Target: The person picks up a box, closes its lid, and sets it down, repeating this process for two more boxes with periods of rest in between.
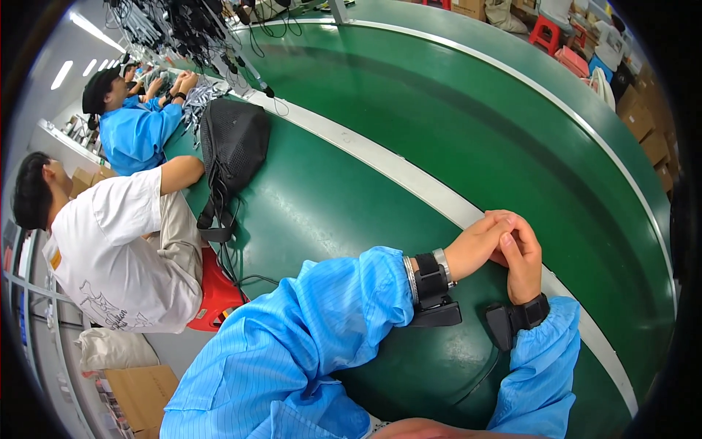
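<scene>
My left hand (469, 247) and my right hand (525, 265) are clasped together above the pale strip along the green work table (314, 227). Their fingers are folded over one another, and no object shows in them; the space between the palms is hidden. On my left wrist sit a silver bracelet, a metal-banded watch and a black strap (431, 274) with a dark box. Another black strap with a box (504, 322) is around my right wrist, near a thin cable. Blue sleeves cover both forearms.
A green conveyor belt (468, 124) curves past the table. A black mesh bag (234, 143) with straps and cables lies to the left. Beside it, a person in white (124, 249) sits on a red stool (216, 293). Dark cables (175, 36) hang at the far left; cardboard boxes (142, 395) stand lower left.
</scene>
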`<move>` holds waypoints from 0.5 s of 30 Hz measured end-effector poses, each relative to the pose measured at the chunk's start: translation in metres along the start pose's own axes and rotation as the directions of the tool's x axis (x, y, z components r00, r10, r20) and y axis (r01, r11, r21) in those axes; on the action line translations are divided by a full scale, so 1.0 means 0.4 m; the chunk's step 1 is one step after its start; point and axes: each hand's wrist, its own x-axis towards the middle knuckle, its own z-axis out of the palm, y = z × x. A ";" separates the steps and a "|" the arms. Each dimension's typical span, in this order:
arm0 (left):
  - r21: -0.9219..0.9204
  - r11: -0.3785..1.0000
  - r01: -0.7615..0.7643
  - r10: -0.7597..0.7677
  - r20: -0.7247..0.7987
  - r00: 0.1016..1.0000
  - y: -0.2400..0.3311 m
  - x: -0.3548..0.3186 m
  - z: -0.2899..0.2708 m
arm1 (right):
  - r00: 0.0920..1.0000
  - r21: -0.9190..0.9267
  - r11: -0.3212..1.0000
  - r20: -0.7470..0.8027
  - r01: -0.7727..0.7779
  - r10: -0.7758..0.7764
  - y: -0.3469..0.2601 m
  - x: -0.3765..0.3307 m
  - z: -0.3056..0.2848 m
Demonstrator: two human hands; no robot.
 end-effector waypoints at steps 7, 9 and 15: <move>0.001 1.000 -0.015 0.015 0.028 0.999 0.007 -0.002 0.003 | 1.000 -0.002 1.000 -0.010 0.001 -0.001 0.004 0.002 0.001; 0.002 1.000 -0.020 0.020 0.017 1.000 0.007 -0.002 0.005 | 1.000 0.001 1.000 -0.004 0.000 0.000 0.001 0.003 0.001; 0.038 0.998 -0.059 0.059 0.007 0.998 0.000 0.000 0.003 | 1.000 0.022 1.000 -0.005 0.011 -0.011 0.005 0.003 0.005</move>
